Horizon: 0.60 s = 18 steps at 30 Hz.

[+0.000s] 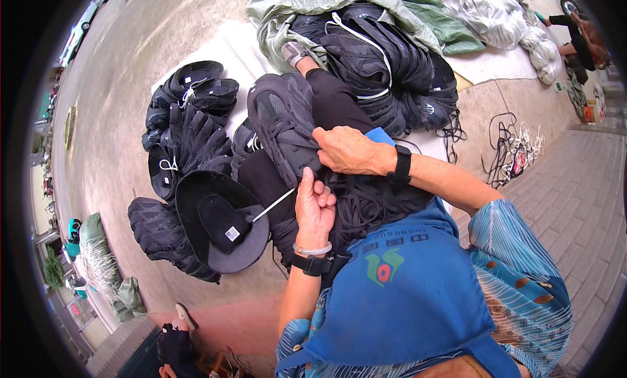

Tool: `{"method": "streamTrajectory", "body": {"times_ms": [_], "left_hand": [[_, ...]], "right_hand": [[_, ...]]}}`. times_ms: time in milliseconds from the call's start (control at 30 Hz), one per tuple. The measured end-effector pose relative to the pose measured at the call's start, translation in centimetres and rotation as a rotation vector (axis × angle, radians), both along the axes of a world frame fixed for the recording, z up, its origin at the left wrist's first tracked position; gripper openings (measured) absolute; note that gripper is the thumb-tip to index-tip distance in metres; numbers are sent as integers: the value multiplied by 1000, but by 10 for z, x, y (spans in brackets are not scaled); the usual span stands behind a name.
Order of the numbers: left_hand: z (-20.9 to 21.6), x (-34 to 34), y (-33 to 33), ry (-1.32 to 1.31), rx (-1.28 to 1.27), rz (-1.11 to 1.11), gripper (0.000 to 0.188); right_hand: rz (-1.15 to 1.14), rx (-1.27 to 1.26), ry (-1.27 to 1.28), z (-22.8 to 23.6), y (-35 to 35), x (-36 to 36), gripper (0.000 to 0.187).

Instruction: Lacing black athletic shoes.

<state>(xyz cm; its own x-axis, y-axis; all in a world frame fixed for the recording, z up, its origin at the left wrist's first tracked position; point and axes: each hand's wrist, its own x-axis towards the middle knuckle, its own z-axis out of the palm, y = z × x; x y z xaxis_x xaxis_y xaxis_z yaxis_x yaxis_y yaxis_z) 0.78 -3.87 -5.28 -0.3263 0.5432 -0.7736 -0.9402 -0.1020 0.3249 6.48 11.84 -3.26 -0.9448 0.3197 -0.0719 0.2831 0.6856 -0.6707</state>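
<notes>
A black shoe upper (281, 117) lies across my lap, with mesh panels and black laces threaded over its front. My right hand (353, 151) is closed at its right edge, with a black shoelace running into the pinched fingertips. Below the upper, my left hand (315, 208) is palm up with curled fingers, one fingertip touching the tongue end. A thin white rod (274, 203) sticks out from the left hand toward a wide black bowl-shaped piece (219, 215) bearing a white square label. Beside my hands, a heap of loose black laces (372, 205) rests on my lap.
Stacked black shoe uppers (196, 126) stand on the left; a larger tied bundle (385, 71) sits ahead, partly under a green-grey sack (281, 15). Tangled laces (516, 149) lie on the pavement at right. Other people sit at the far right and lower left.
</notes>
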Motion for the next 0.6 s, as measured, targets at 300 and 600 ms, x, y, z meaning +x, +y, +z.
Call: {"method": "streamTrajectory", "body": {"times_ms": [300,600], "left_hand": [[0,3,0,78,85,27,28],[1,2,-4,392,2,-101,47]], "right_hand": [[-8,28,34,0,-3,-1,17],[15,57,55,5,-2,-8,15]]}}
